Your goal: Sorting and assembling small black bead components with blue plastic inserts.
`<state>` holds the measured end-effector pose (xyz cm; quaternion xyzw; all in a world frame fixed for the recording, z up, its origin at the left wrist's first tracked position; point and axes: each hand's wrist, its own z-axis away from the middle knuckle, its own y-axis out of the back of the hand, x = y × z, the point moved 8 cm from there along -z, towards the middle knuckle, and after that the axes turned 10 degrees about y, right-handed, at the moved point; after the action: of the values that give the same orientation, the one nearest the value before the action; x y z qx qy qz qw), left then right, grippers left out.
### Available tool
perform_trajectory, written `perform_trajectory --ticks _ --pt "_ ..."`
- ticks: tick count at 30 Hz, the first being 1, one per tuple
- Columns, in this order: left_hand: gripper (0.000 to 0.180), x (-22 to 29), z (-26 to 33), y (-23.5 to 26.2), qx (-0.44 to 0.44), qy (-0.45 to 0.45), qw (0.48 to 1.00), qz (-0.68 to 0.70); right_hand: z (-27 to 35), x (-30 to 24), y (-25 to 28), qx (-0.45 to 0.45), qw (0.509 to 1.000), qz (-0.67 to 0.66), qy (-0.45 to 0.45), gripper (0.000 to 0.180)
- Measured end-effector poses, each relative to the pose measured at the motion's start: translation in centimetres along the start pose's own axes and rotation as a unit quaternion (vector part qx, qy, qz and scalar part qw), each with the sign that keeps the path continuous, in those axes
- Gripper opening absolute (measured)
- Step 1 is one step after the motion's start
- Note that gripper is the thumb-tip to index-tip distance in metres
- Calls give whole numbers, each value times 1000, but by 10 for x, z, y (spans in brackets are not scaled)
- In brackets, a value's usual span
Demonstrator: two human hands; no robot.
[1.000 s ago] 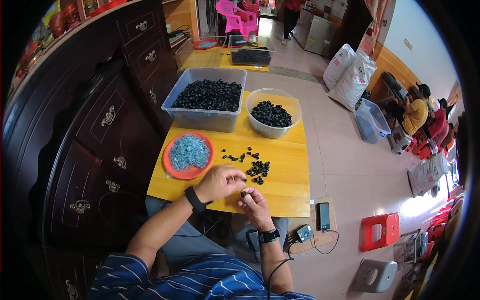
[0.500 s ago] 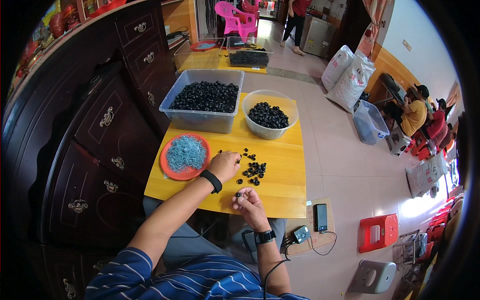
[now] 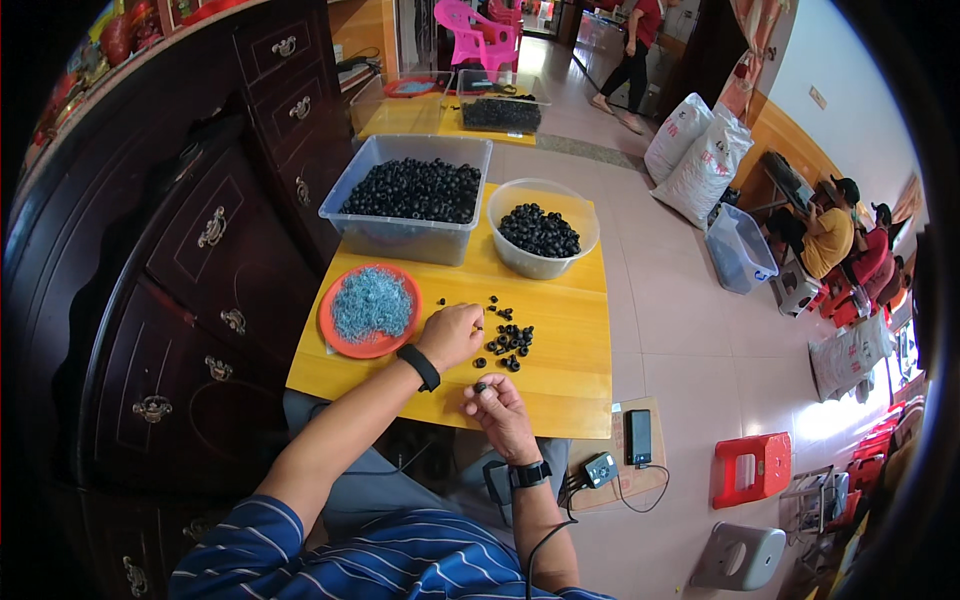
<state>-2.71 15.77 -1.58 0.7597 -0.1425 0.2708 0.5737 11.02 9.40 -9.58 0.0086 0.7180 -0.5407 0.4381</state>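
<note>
My right hand (image 3: 503,414) is at the table's near edge, with a small black ring-shaped part (image 3: 481,387) pinched between thumb and fingers. Ahead and to its left, my left hand (image 3: 450,335) is closed over the yellow table (image 3: 570,370), its fingers curled down; what they hold is hidden. Just right of the left fingertips lies a loose group of small black parts (image 3: 513,341), some showing round holes. Left of that hand stands a red plate (image 3: 327,335) heaped with tiny pale-blue pieces (image 3: 370,305).
A clear rectangular tub (image 3: 400,240) and a round tub (image 3: 540,267), both full of black parts, stand at the table's far side. Dark drawers (image 3: 190,290) line the left. A red stool (image 3: 752,470) and sacks (image 3: 705,160) are on the right, with seated people beyond.
My left hand has shifted very slightly right and its fingers have turned down. The black part in my right hand sits at a different angle. A person in the background has walked right.
</note>
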Motion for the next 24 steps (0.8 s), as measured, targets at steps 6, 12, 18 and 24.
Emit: perform_trajectory --ticks 6,12,18,24 --pt "11 13 40 34 -5 -36 983 182 0 -2 0 -5 1000 -21 15 19" --pt "13 20 81 57 0 -30 967 255 0 -3 -1 -14 999 -15 29 19" --pt "14 24 103 59 -1 -33 971 238 1 -6 -3 13 999 -10 45 20" --pt "9 15 110 45 -32 50 948 312 1 -4 -3 -1 999 7 38 21"
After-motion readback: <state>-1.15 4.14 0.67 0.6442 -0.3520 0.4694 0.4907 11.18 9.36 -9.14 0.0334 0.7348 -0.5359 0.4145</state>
